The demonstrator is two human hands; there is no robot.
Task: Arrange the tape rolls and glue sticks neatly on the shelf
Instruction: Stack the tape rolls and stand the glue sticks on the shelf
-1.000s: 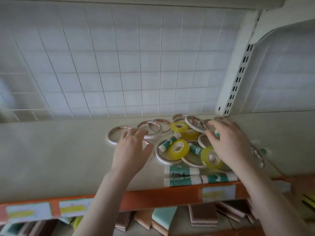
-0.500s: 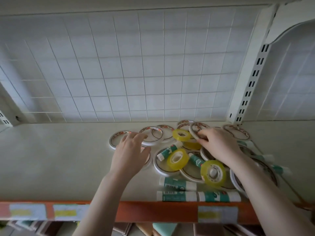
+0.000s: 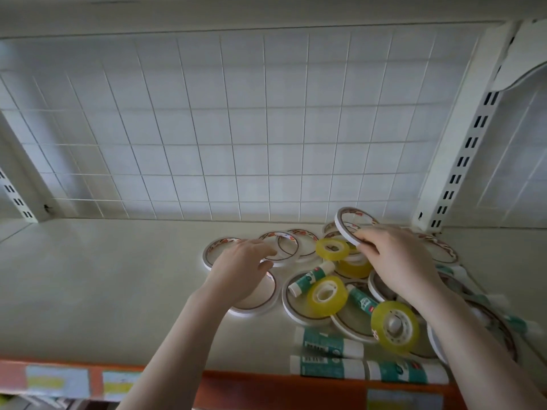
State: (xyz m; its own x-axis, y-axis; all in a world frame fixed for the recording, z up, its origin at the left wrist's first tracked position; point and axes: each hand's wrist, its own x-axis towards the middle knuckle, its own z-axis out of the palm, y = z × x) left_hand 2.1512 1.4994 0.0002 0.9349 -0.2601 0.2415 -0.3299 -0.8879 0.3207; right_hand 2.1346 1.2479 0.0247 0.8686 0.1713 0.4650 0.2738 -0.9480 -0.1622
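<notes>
White wire grid panelling (image 3: 236,128) backs a pale shelf (image 3: 103,276), with a slotted white upright (image 3: 461,161) rising at the grid's right end and an orange price strip (image 3: 266,389) along the shelf's front edge, carrying blurred labels. No bin or tray holds the goods; everything lies loose in one heap on the shelf board, right of its middle.

The heap mixes thin white-rimmed tape rings, yellow tape rolls and green-and-white glue sticks. A yellow tape roll (image 3: 327,296) sits at the heap's centre, on top of a flat white ring (image 3: 299,309). Behind it lies a small glue stick (image 3: 310,276), and behind that another yellow roll (image 3: 332,249). A third yellow roll (image 3: 395,327) stands tilted at the centre roll's right front. Two long glue sticks (image 3: 328,342) lie lengthwise in front of the heap, near the orange strip, and a third (image 3: 408,374) lies end to end with the front one.

The right hand (image 3: 396,261) pinches a thin white tape ring (image 3: 350,224) by its rim, holding it tilted and lifted above the back of the heap. The left hand (image 3: 239,270) lies palm down to the left of the centre roll, fingers loosely bent over flat tape rings (image 3: 278,247), touching them but gripping nothing that can be seen.
</notes>
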